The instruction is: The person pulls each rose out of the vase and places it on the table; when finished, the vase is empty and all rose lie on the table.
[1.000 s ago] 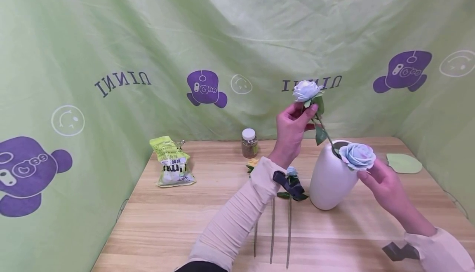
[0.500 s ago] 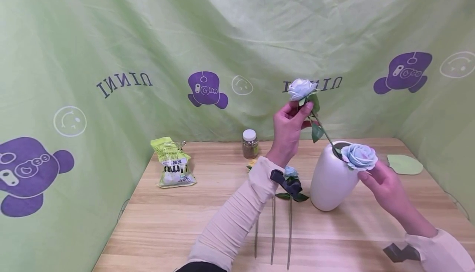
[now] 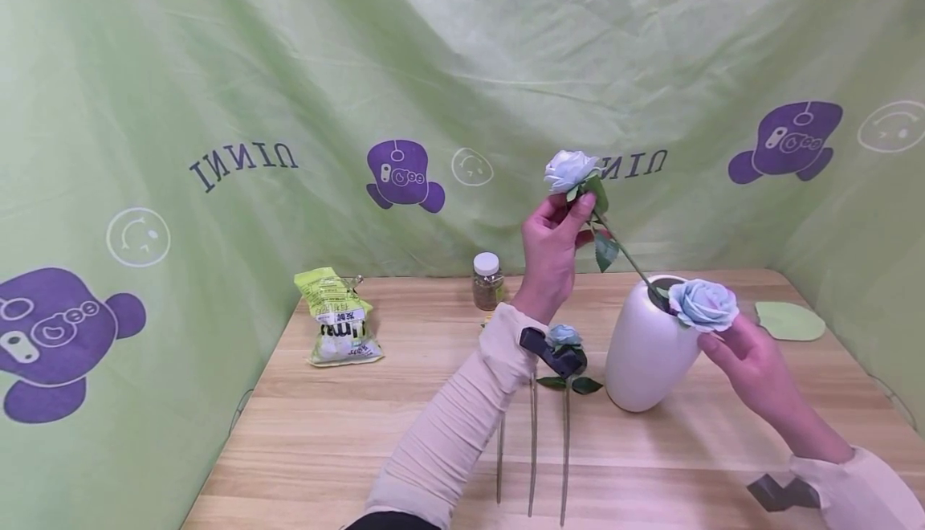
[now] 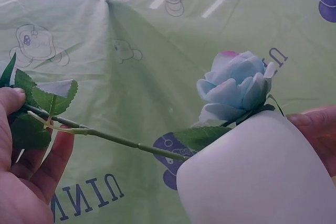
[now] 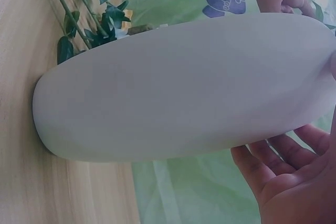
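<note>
1. Pale blue rose (image 3: pixel 571 170) pinched just under its bloom by the left hand (image 3: pixel 551 250), stem slanting down from that grip into the mouth of the white vase (image 3: pixel 643 353); held high, likely to steer the stem in.
2. Second blue rose (image 3: pixel 702 303) already seated at the rim, right beside the right hand (image 3: pixel 751 365).
3. Right hand's fingers straight, resting against the vase wall, apparently steadying it; no closed grip there.
4. Below the left grip, spare stems (image 3: pixel 532 442) lying on the surface (image 3: pixel 361 434).
5. Further left: jar (image 3: pixel 486 279), green bag (image 3: pixel 335 317).
</note>
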Motion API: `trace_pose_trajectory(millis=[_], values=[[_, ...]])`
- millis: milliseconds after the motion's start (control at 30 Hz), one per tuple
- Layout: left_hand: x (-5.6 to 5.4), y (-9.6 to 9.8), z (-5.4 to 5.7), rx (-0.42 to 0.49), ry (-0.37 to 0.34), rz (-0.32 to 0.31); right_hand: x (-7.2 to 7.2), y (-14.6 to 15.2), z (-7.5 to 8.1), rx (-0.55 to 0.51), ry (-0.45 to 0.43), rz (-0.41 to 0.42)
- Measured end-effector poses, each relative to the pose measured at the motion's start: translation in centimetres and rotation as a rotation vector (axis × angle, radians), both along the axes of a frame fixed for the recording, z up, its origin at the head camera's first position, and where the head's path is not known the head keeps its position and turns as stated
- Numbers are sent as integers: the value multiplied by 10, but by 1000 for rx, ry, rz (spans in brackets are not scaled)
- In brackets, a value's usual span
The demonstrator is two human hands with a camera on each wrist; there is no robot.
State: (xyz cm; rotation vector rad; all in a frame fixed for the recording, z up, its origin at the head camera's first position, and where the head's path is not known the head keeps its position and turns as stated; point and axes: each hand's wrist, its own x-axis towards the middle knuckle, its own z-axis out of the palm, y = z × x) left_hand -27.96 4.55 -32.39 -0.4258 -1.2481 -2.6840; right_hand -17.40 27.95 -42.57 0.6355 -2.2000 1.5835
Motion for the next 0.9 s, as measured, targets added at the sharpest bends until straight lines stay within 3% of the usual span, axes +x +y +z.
trace_pose_trajectory(millis=[300, 733, 900], values=[[-4, -4, 4, 32, -2, 27, 0, -1, 0, -48, 12, 30], [-3, -17, 7, 43, -7, 48, 0, 0, 0, -7, 0, 12], [-4, -20, 10, 66, 3, 82, 0, 1, 1, 38, -3, -21]])
